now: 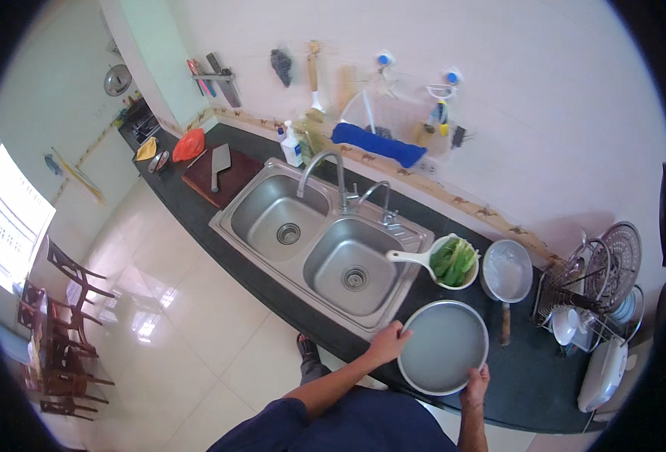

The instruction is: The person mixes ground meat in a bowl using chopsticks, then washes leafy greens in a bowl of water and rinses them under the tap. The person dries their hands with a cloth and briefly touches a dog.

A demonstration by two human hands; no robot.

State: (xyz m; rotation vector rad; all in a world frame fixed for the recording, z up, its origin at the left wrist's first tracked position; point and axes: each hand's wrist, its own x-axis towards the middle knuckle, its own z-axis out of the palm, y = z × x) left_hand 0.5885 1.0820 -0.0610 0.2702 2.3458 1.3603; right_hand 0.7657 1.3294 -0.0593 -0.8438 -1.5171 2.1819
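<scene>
A round metal pan (443, 347) with pale cloudy contents is at the counter's front edge, right of the sink. My left hand (389, 343) grips its left rim and my right hand (476, 383) holds its lower right rim. Just above the pan stands a white handled strainer or bowl (412, 257) with green leafy vegetables (453, 263) in it, its handle pointing over the sink. Beside that, a metal saucepan (507, 271) with a wooden handle rests on the dark counter. Whether the pan touches the counter, I cannot tell.
A double-basin steel sink (316, 248) with two faucets lies left. Beyond it, a cleaver (220, 166) rests on a brown cutting board (197, 179), near a red plastic bag (188, 145). A dish rack (564, 294) with bowls stands right. A blue cloth (378, 145) hangs by the wall.
</scene>
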